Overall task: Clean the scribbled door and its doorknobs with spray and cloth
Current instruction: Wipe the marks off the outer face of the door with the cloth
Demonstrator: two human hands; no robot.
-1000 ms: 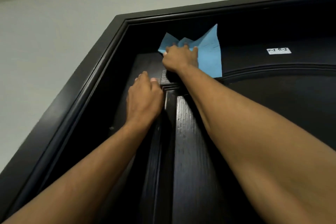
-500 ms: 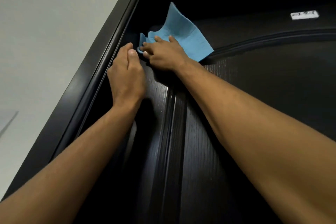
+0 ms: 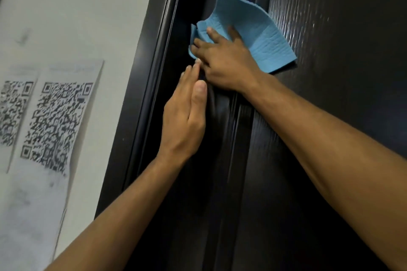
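Right hand (image 3: pixel 222 61) presses the blue cloth (image 3: pixel 248 35) flat against the black door (image 3: pixel 330 72), fingers spread over the cloth's lower left part, near the door's left edge beside the frame (image 3: pixel 154 50). The cloth's top corner stands off the door, loose. Left hand (image 3: pixel 185 116) lies flat on the door just below the right hand, fingers straight and pressed together, fingertips almost touching the right hand; it holds nothing. No scribbles, doorknobs or spray bottle in view. QR code sheets (image 3: pixel 55 125) hang on the wall left of the frame.

Risks, my read: the loose corner could fold under and leave strips unwiped. The cloth's left edge sits at the gap between door and frame and could snag there. The hands are crowded, so a downward stroke would hit the left hand.
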